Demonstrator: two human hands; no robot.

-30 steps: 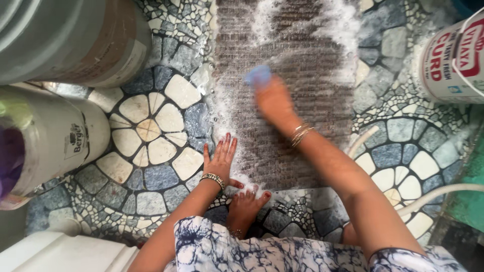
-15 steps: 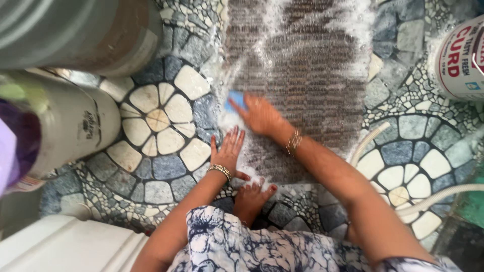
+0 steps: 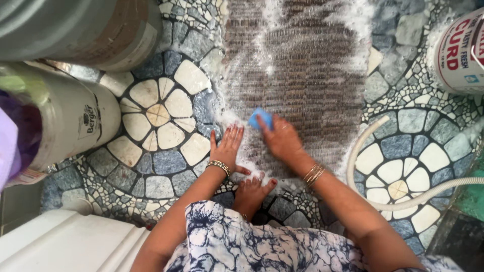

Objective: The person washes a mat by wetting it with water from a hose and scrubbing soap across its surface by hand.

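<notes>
Blue scrubber point(image 3: 259, 118) under right hand's point(image 3: 282, 140) fingers point(image 3: 265, 122).

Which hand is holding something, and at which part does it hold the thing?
The right hand holds a blue scrubber by its near end, pressed on the soapy brown mat. The left hand holds nothing; it lies flat on the mat's edge.

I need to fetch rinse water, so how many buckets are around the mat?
3: a grey bucket top left, a white bucket below it, a white tub top right. More may lie outside the view.

The right hand point(image 3: 283, 141) presses a blue scrubber point(image 3: 260, 119) onto the soapy mat point(image 3: 312, 75).
</notes>
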